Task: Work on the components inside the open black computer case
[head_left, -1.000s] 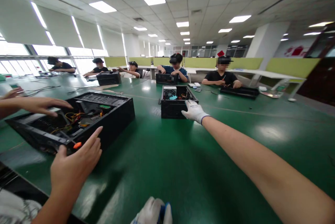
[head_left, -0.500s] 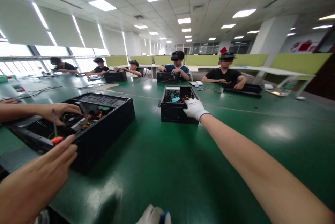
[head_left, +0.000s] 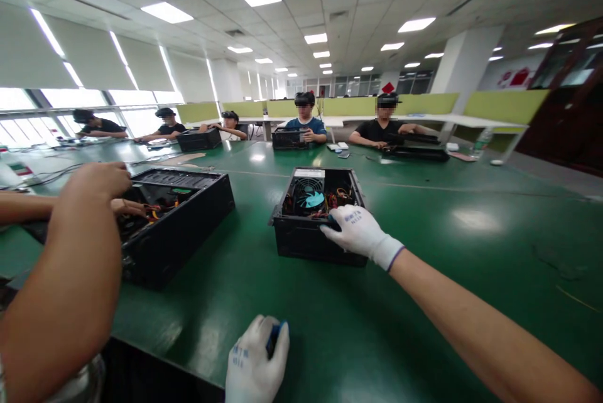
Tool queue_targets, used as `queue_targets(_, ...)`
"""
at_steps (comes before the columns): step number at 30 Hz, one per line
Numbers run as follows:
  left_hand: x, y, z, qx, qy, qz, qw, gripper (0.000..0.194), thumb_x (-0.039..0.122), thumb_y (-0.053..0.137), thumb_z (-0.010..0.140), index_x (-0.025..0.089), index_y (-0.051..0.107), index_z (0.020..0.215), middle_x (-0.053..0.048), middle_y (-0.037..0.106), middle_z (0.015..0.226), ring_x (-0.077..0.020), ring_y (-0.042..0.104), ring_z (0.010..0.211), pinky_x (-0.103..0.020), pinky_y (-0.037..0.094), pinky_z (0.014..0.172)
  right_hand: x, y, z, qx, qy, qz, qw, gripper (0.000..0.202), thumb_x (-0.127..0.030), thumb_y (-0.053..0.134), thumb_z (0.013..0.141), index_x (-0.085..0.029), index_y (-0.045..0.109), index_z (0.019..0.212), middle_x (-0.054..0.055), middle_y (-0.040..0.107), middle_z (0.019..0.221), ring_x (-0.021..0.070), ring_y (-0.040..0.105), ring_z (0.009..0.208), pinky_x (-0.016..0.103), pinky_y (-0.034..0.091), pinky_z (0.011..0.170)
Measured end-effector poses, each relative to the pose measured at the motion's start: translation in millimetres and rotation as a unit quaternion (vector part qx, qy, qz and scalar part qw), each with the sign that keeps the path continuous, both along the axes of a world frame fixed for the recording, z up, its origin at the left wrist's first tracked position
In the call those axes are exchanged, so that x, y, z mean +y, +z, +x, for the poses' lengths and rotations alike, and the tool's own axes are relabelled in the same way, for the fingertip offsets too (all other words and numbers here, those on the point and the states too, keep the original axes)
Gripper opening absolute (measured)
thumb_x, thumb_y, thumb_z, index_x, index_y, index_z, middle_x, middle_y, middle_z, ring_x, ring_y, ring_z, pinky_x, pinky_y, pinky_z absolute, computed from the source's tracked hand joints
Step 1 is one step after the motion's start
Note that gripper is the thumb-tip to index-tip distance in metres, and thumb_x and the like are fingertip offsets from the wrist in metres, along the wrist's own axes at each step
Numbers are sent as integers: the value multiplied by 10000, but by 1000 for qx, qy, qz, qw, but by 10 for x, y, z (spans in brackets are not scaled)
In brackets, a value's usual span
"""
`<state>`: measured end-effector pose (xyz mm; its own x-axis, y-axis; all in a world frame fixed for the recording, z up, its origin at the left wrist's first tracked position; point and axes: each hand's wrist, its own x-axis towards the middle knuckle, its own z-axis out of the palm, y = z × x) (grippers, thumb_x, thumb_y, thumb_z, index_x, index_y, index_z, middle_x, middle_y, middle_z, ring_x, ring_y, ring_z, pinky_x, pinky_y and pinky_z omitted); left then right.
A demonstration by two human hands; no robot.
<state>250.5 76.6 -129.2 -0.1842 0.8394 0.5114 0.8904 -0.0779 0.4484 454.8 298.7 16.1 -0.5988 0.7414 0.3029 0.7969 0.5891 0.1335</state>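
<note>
An open black computer case (head_left: 301, 240) lies on the green table in front of me. Inside it are a fan with pale blue blades (head_left: 313, 199) and a tangle of coloured wires (head_left: 343, 194). My right hand (head_left: 355, 229), in a white glove, grips the near right rim of this case, fingers over the edge and thumb on the outer wall. Lower in view, over the table's near edge, my white-gloved left hand (head_left: 257, 356) is closed around a small dark blue object (head_left: 272, 341). Its fingers hide most of that object, so I cannot tell its kind.
At left, a co-worker's bare hands and arms (head_left: 89, 221) reach into another open black case (head_left: 183, 221). Several people sit across the green table (head_left: 424, 233), with cases before them. Cables (head_left: 56, 172) lie at the far left; a plastic bottle (head_left: 483, 140) stands far right.
The computer case has come nearer with my right hand on it. My left hand has risen further into view. The co-worker's near arm has moved up over the left case.
</note>
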Motion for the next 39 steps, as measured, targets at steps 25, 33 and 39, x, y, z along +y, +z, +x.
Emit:
queue_targets(25,-471,1457,492,265,-198,40,943,281,343,541,963,260,559,696,3,594,673,-164,571,538,-323,341,504,-2232,129,898,67,190,-89,975,291,-479,545,949,-245,716,962,96,713,854,235,629,774,364,453,732)
queue_targets(33,-599,1444,515,253,-212,36,943,239,338,567,945,267,555,718,4,601,689,-163,565,555,-326,335,518,-2016,338,895,68,210,-160,962,310,-529,578,937,-265,726,1001,63,719,890,210,645,815,320,456,766)
queue_targets(39,-611,1416,540,241,-184,39,952,287,347,574,937,257,537,667,9,577,661,-162,564,556,-332,342,524,-1332,202,549,-136,150,-64,977,392,-481,698,862,-185,684,1119,142,681,1043,301,638,954,398,459,797)
